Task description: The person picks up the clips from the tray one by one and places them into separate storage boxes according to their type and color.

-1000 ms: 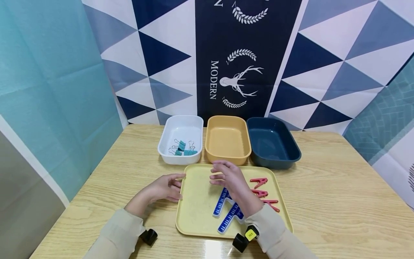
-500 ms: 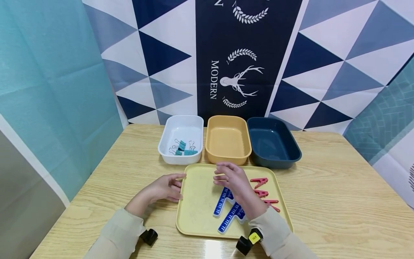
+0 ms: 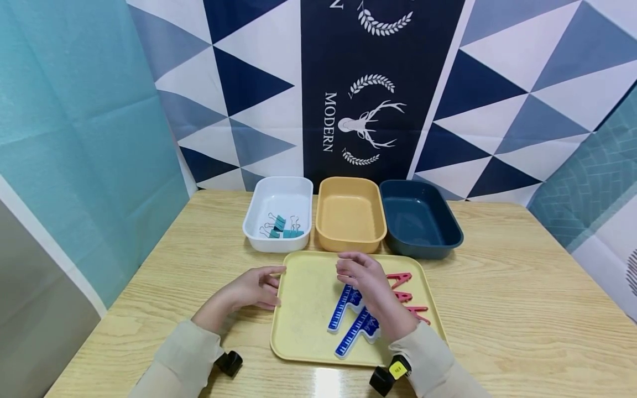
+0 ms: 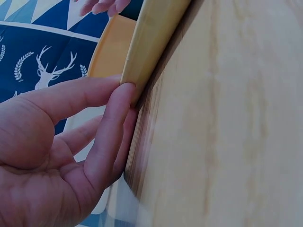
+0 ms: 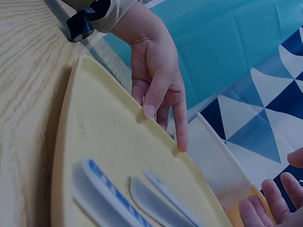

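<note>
My left hand (image 3: 255,288) touches the left rim of a yellow tray (image 3: 298,342), its fingertips at the edge in the left wrist view. Over the tray's right part hovers my right hand (image 3: 365,276), fingers loosely bent and nothing held. Below it lie two blue-and-white clips (image 3: 352,335) with piano-key-like markings, partly covered by the hand and wrist. Several red plastic clothespins (image 3: 400,279) lie along the tray's right side, also partly behind the hand.
Behind the tray stand a white bin (image 3: 278,190) holding several teal binder clips (image 3: 292,234), a yellow-orange bin (image 3: 350,210) and a dark blue bin (image 3: 420,213). The wooden table (image 3: 522,298) extends to both sides, with a patterned cloth (image 3: 259,83) behind.
My right hand has drifted slightly right and toward me over the tray, showing more of the blue clips. The left hand has stayed at the rim.
</note>
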A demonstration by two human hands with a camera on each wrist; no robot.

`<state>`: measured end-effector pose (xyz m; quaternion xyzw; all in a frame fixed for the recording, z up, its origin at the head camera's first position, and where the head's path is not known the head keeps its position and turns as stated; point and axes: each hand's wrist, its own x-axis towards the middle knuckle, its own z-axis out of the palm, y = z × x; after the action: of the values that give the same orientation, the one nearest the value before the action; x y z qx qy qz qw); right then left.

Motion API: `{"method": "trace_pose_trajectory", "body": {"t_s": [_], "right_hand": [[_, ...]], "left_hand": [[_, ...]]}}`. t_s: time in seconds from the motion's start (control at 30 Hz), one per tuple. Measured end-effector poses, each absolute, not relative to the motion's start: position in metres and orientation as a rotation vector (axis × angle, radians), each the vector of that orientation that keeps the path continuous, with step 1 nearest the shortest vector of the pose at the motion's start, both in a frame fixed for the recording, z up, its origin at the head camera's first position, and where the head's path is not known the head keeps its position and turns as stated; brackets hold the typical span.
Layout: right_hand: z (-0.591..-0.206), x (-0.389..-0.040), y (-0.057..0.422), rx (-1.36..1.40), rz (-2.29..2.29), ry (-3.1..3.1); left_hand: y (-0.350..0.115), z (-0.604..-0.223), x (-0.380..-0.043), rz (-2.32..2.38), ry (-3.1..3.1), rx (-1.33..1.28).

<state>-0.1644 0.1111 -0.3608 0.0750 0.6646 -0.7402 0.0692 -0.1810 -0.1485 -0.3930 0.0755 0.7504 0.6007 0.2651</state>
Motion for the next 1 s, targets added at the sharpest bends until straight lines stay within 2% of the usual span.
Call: {"method": "trace_pose_trajectory", "body": {"t_s": [0.57, 1.0], "right_hand": [[-0.362, -0.157, 0.121, 0.186, -1.964, 2.305], [-0.368, -0.150, 0.132, 0.050, -1.642, 2.467]], "left_hand": [[-0.148, -0.392, -0.180, 1.631, 2.016, 0.209], [-0.146, -0.393, -0.181, 1.640, 2.008, 0.195]]}}
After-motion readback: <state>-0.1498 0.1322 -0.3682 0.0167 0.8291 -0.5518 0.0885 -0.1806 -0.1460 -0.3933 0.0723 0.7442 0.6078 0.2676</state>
